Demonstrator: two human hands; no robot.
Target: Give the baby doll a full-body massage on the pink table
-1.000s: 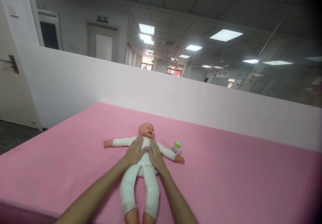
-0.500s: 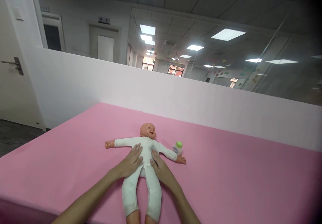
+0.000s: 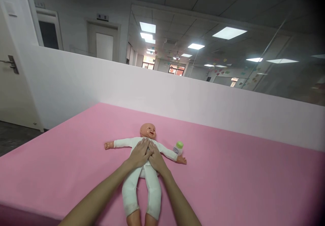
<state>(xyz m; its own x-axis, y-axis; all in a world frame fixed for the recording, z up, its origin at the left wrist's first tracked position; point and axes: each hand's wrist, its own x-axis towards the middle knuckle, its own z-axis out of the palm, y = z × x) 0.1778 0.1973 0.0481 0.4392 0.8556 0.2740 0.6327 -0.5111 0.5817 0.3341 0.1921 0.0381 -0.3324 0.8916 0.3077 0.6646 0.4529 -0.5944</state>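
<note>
Pink tabletop (image 3: 228, 182): left hand (image 3: 139, 154) and right hand (image 3: 156, 156), fingers outstretched, meet on a doll (image 3: 147, 167)

2 bare forearms (image 3: 99, 196) angle inward, left fingers (image 3: 144, 144) and right fingers (image 3: 152, 146) touching, extended forward.

Over here the pink tabletop (image 3: 233, 175) bears a doll (image 3: 152, 182) on its back, arms flung wide, head towards the far edge, legs towards the near one. Just beside the arm reaching rightwards sits a small green-lidded bottle (image 3: 179, 147).
</note>
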